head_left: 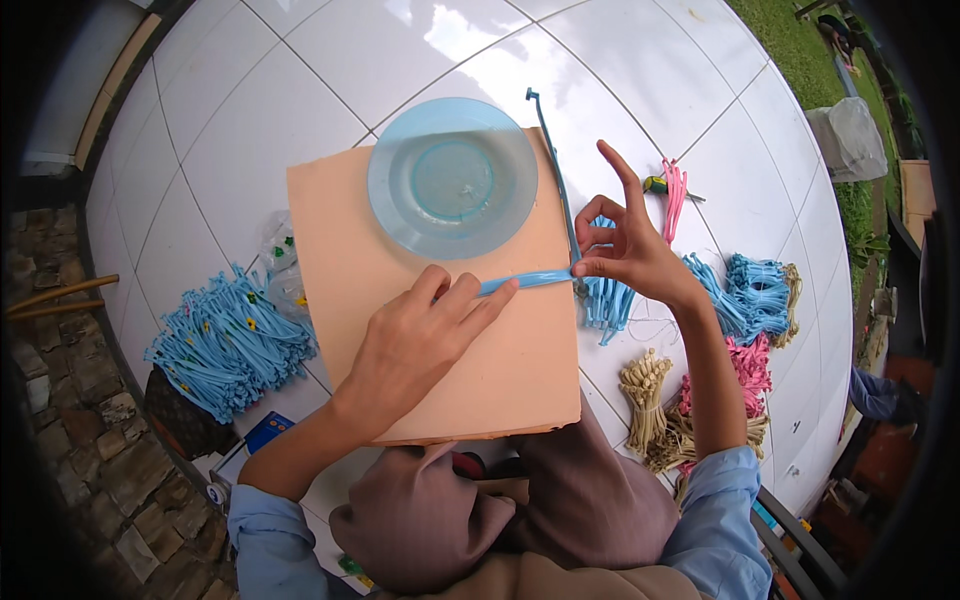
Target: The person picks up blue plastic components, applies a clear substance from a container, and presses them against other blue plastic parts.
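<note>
A flat, glossy light-blue strip (540, 278) lies across a peach-coloured board (450, 385) on my lap. My left hand (410, 335) holds the strip down on the board, its fingertips pressed along it. At the board's right edge, my right hand (635, 250) pinches the strip's end between thumb and finger, with another finger raised. A thin darker-blue cord (557, 170) with a small knob at its tip runs up from this pinch. How the cord and strip meet there is hidden by the fingertips. Above the left hand, a clear blue plate (385, 180) rests on the board.
Left on the white tiles (250, 110) is a heap of light-blue cords (230, 340) beside a plastic bag (283, 265). Right are blue bundles (755, 295), beige bundles (645, 390) and pink bundles (750, 365). A screwdriver (657, 185) lies near pink strips (675, 205).
</note>
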{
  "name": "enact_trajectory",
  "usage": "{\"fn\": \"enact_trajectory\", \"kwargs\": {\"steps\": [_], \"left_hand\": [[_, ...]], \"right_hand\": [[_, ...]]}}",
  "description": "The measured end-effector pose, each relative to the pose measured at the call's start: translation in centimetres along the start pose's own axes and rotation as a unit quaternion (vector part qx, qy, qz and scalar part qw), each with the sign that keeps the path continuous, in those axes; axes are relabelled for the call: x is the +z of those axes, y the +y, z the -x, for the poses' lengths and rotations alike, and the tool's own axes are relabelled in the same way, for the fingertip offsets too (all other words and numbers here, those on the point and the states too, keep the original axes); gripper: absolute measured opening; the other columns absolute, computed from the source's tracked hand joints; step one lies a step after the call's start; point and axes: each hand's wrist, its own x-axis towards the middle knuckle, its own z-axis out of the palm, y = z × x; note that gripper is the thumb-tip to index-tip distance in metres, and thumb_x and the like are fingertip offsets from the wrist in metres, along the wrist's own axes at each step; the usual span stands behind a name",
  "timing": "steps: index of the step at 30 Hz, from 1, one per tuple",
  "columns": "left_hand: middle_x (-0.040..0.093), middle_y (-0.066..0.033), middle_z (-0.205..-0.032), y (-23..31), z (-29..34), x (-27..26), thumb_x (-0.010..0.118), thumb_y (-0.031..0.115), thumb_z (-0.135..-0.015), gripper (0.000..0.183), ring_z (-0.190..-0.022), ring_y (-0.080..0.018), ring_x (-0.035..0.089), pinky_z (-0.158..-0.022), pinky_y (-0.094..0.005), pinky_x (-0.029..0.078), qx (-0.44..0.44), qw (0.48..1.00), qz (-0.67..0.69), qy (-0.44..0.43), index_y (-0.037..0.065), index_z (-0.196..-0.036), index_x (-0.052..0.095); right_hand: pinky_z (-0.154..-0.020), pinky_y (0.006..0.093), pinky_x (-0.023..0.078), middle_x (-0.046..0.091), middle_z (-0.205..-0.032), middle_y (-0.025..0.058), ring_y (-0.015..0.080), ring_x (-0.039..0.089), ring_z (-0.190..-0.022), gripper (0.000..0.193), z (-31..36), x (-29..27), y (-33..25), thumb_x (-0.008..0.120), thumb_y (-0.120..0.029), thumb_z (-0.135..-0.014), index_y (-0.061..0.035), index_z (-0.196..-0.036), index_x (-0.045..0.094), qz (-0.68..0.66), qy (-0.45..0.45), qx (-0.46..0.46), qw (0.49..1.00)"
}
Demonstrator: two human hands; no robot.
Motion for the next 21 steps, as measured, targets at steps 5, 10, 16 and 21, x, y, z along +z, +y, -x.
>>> {"fn": "enact_trajectory", "kwargs": {"steps": [5, 10, 16, 21], "left_hand": [[0.047, -0.0052, -0.084, 0.0, -0.1, 0.1, 0.057, 0.005, -0.072, 0.049, -0.084, -0.0200, 0.050, -0.062, -0.0282, 0.051, -0.011, 0.999, 0.032, -0.003, 0.016, -0.120, 0.057], [0.047, -0.0059, -0.086, -0.1, -0.2, -0.1, 0.057, 0.004, -0.073, 0.048, -0.085, -0.0215, 0.050, -0.063, -0.0296, 0.051, -0.027, 0.998, 0.059, -0.012, 0.016, -0.120, 0.057], [0.048, -0.0058, -0.088, -0.3, -0.1, 0.1, 0.055, 0.003, -0.074, 0.047, -0.085, -0.0223, 0.050, -0.066, -0.0306, 0.050, -0.020, 0.997, 0.077, 0.005, 0.015, -0.119, 0.056], [0.047, -0.0029, -0.092, -0.5, -0.1, 0.0, 0.054, 0.007, -0.071, 0.045, -0.085, -0.0188, 0.047, -0.069, -0.0232, 0.049, 0.002, 0.997, 0.071, 0.006, 0.010, -0.115, 0.055]], "right_hand": [[-0.072, 0.0285, 0.049, 0.049, -0.091, 0.0078, 0.0123, 0.054, -0.075, 0.106, 0.2, 0.0, 0.1, 0.076, -0.004, -0.069, -0.0215, -0.143, 0.001, 0.026, -0.010, 0.008, 1.000], [-0.083, 0.0341, 0.044, 0.045, -0.106, 0.0111, 0.0188, 0.049, -0.095, 0.097, 1.1, 0.6, 0.6, 0.075, -0.007, -0.069, -0.0147, -0.141, 0.011, 0.186, 0.064, -0.115, 0.974], [-0.094, 0.0405, 0.036, 0.035, -0.123, 0.0161, 0.0328, 0.036, -0.116, 0.074, 1.0, 2.1, -1.1, 0.070, -0.003, -0.067, -0.0131, -0.131, 0.034, 0.406, 0.096, -0.228, 0.880], [-0.095, 0.0439, 0.035, 0.033, -0.126, 0.0125, 0.0330, 0.036, -0.116, 0.071, -0.9, 3.7, -1.3, 0.060, 0.006, -0.062, -0.0244, -0.125, 0.044, 0.486, 0.102, -0.281, 0.821]]}}
